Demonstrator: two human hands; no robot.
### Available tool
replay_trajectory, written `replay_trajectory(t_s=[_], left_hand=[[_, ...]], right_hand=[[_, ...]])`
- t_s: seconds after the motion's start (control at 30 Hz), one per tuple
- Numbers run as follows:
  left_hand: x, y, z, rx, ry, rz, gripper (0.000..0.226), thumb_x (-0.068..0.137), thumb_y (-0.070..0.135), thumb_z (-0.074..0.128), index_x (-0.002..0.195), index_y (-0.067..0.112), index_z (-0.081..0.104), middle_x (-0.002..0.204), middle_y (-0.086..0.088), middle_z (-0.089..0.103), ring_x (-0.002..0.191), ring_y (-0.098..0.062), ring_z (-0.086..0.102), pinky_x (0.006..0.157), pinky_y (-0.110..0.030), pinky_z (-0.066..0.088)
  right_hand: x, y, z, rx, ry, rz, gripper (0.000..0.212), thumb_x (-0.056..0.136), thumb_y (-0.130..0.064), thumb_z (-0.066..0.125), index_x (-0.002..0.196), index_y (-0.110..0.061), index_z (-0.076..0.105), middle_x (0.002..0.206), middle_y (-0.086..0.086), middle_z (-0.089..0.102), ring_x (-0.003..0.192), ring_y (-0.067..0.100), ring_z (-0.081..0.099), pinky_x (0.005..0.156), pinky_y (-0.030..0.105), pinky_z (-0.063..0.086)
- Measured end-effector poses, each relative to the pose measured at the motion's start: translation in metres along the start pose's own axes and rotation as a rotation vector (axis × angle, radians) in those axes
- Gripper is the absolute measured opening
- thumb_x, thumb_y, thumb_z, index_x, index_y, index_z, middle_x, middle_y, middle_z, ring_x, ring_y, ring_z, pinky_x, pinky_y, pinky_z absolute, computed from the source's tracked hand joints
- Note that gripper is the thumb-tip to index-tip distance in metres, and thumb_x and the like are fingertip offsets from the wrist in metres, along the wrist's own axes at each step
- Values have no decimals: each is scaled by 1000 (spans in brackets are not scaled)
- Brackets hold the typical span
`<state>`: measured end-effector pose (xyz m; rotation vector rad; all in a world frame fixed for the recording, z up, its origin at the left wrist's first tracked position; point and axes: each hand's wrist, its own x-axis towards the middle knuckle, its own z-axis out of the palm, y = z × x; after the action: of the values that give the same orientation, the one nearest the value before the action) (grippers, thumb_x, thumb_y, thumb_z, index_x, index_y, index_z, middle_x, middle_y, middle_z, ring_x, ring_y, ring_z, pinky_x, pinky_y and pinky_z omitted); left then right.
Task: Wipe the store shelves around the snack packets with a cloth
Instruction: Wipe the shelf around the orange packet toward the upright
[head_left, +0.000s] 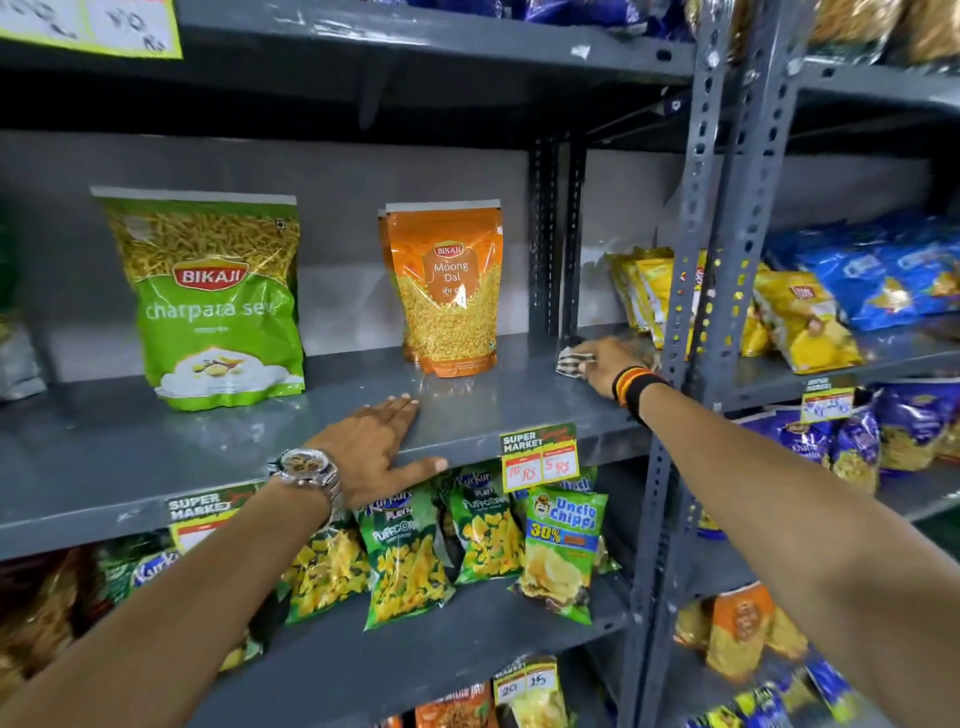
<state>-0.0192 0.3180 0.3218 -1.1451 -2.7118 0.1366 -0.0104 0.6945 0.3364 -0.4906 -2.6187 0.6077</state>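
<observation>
Where the grey shelf (291, 441) meets the rear upright, a small bunched cloth (570, 362) is pressed flat under the right hand (605, 364), fingers closed over it, just right of the orange pouch (449, 291). The left hand (382, 449) is laid open on the shelf's front lip, grasping nothing. Cloth is judged soft, light and limp, best held wadded under the palm. Pouches, the green packet (218, 301) included, are judged light and easily toppled, so are better skirted.
</observation>
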Motion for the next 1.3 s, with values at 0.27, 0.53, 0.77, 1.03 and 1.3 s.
replay_trajectory(t_s=[0.27,0.53,0.77,1.03,1.3], left_hand=[[-3,-1,3,-44,79,15,97,93,78,31,161,10,17,168,-10,21,151,-25,29,121,-36,23],[-3,1,3,-36,35,-12,98,92,80,28,162,15,8,170,-6,13,153,-25,23,122,-38,22],[2,-5,8,-46,55,-10,101,88,84,22,162,18,7,170,-4,13,153,-23,22,123,-38,20],[3,-5,12,-31,64,-41,110,77,92,8,163,23,1,170,4,6,155,-15,15,123,-32,14],[3,-3,10,-43,57,-39,104,84,87,21,162,20,9,170,1,13,154,-16,19,125,-34,17]], right_hand=[[-83,-63,-16,233,-312,-378,34,95,-17,58,124,-33,63,124,-8,64,105,19,64,92,34,51],[-85,-59,-6,120,-328,-396,36,95,-18,56,123,-39,61,115,1,58,94,22,61,79,33,55],[-10,-63,-11,113,-129,-314,33,96,-8,54,124,-22,65,99,-15,56,114,24,56,106,39,42],[28,-62,23,-119,-264,-372,35,99,-23,47,129,-37,57,138,4,53,131,30,44,110,45,35],[26,-63,11,68,-257,-295,33,97,-19,52,128,-26,60,135,5,59,123,24,54,95,27,38]])
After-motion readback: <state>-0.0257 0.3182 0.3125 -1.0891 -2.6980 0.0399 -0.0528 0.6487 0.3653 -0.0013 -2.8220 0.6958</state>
